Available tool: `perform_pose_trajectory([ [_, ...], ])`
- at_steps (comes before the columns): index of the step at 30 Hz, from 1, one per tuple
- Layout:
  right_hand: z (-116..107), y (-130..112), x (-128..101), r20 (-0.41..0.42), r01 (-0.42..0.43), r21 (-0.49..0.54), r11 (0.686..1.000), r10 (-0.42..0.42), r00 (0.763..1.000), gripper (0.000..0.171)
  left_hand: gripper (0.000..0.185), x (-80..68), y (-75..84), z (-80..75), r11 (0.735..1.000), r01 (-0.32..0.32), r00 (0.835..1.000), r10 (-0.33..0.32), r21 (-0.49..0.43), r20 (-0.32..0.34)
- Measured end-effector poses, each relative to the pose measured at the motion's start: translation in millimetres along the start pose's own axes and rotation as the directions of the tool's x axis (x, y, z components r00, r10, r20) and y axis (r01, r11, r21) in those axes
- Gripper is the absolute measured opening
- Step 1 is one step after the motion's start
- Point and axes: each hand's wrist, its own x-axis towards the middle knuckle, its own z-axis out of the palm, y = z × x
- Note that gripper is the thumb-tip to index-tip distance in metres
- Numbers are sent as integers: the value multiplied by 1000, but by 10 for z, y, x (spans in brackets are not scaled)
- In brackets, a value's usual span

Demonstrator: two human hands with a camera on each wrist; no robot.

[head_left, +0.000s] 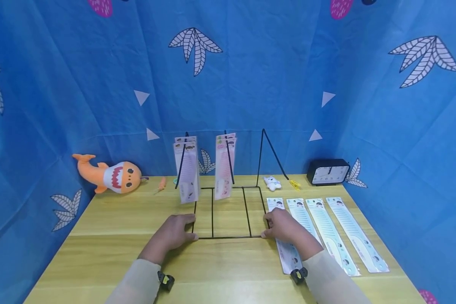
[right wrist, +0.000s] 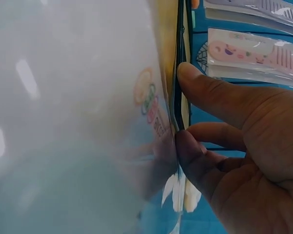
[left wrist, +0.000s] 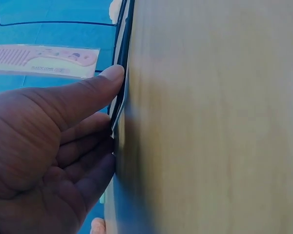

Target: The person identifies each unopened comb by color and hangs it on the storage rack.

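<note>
A black wire display rack (head_left: pixel 228 237) stands on the table. My left hand (head_left: pixel 175 232) holds its front left corner, thumb on the front wire and fingers at the side. My right hand (head_left: pixel 283 227) holds the front right corner the same way, over part of a packaged comb (head_left: pixel 286 255) on the table. In both wrist views the thumb (left wrist: pixel 112 73) and fingertips (right wrist: pixel 188 146) meet the dark wire. Two packaged purple combs (head_left: pixel 190 169) hang from the left hook and two pink ones (head_left: pixel 225 169) from the middle hook. The right hook (head_left: pixel 275 154) carries nothing.
Several packaged combs (head_left: pixel 357 236) lie in a row on the right. Along the back are an orange plush shark (head_left: pixel 112 176), a small orange item (head_left: pixel 162 184), a small white plush (head_left: pixel 272 183), a yellow clip (head_left: pixel 294 184) and a black clock (head_left: pixel 328 172). Blue cloth (head_left: pixel 251 84) surrounds the table.
</note>
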Motion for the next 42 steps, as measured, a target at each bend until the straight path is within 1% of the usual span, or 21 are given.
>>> perform_pose_trajectory([
  [3,3,-6,-10,12,-18,0,1000,18,1000,32,64,-4,-8,6,1000,14,1000,-14,-7,1],
  [5,-1,-9,-13,18,-30,-6,1000,30,999,32,64,-7,-10,2,1000,20,1000,-20,-7,3],
  [9,-10,-16,-15,26,-53,-21,998,54,998,45,64,-5,-7,-16,1000,25,1000,-25,-1,6],
  [12,-16,-18,-19,28,-60,-24,998,61,998,52,64,10,2,-23,1000,27,1000,-27,-1,11],
  [15,-15,-29,-32,28,-59,-20,998,60,998,50,64,16,15,-38,1000,27,1000,-27,7,16],
  [18,-26,-41,-34,25,-40,-38,998,41,999,37,65,17,26,-46,1000,21,1000,-21,14,18],
  [20,-39,-50,-28,22,-23,-59,998,24,999,32,65,10,29,-45,1000,20,1000,-20,17,18],
  [24,-62,-64,-13,19,-1,-91,996,3,1000,34,64,-2,35,-40,1000,23,1000,-24,13,14],
  [26,-71,-67,-27,23,-17,-85,996,19,1000,34,64,2,45,-42,1000,16,1000,-16,13,14],
  [28,-84,-68,-44,21,-28,-75,997,29,999,39,64,0,57,-50,1000,9,1000,-9,9,14],
  [30,-104,-65,-62,13,-33,-47,998,34,999,52,64,-5,62,-56,1000,6,1000,-6,8,15],
  [32,-137,-32,-75,-8,-21,-13,1000,21,1000,65,64,-14,67,-62,1000,6,1000,-6,10,16],
  [33,-172,-9,-88,-16,-7,5,1000,7,1000,68,64,-17,70,-60,1000,10,1000,-10,7,16],
  [35,-247,68,-128,-44,7,55,998,-5,999,68,64,-13,74,-51,1000,10,1000,-10,9,17],
  [37,-347,161,-165,-66,7,102,995,-1,998,64,64,-6,72,-42,1000,7,1000,-7,11,16],
  [39,-446,257,-214,-88,-29,162,986,44,995,60,64,0,64,-34,1000,7,1000,-7,13,14],
  [42,-564,444,-281,-125,-115,247,962,149,981,56,64,-4,55,-37,1000,12,1000,-12,12,15],
])
